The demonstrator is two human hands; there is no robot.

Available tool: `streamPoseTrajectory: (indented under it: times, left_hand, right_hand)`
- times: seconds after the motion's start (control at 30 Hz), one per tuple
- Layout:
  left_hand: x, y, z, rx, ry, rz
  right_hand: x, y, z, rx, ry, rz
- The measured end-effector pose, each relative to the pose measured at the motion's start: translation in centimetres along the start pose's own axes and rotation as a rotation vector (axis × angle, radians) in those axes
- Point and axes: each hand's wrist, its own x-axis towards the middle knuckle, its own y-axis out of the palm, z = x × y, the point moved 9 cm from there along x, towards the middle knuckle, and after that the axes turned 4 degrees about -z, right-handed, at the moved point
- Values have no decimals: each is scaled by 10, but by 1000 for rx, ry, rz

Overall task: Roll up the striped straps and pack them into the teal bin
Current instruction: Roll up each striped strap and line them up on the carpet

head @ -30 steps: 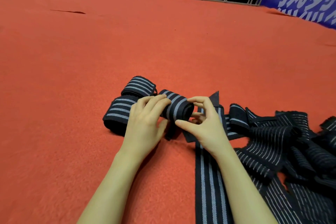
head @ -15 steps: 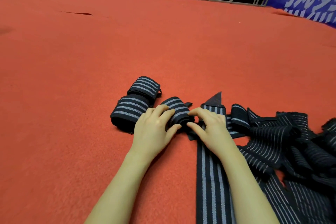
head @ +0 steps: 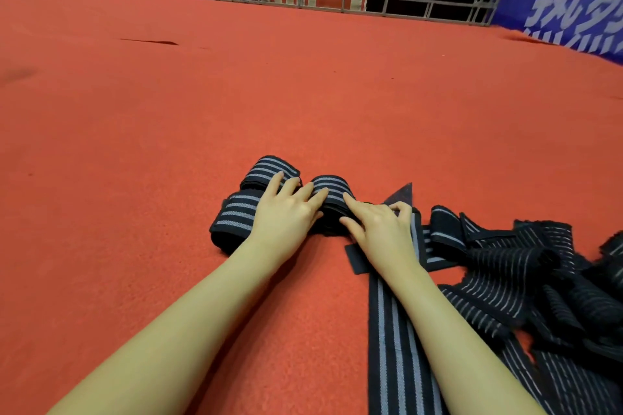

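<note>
Two finished rolls point(head: 251, 202) crowd the left hand point(head: 286, 212), loose strap pile point(head: 526, 280) beside the right hand point(head: 381, 229); both flat, fingers spread, pressing the ribbed striped roll point(head: 330, 192) on felt-like red carpet point(head: 168, 145).

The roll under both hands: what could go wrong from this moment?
1. The roll is only pressed under the left hand and right hand; lifting them may let it unwind.
2. It touches two finished rolls; a push could shift them.
3. No teal bin is in view, so carrying invites loosening.
</note>
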Motion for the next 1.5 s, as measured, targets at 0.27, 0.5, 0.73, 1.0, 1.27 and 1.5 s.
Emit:
streamPoseTrajectory:
  times: [0.27, 0.5, 0.73, 1.0, 1.27, 1.5]
  left_hand:
    - [22, 40, 15, 71, -81, 265]
    - [28, 17, 13, 26, -74, 139]
    - [28, -12, -52, -191, 33, 5]
    - [30, 21, -97, -475, -118, 287]
    - [34, 25, -127, -681, -198, 282]
    - [55, -30, -123, -1001, -211, -1]
  right_hand:
    - [25, 25, -3, -72, 128, 160]
    - [21, 11, -19, -9, 160, 242]
    - [-9, -22, -91, -258, 269, 255]
    - [-38, -24, -125, -329, 377, 364]
    - [-52, -74, -128, -108, 329, -86]
    - [-48, -130, -96, 37, 167, -297]
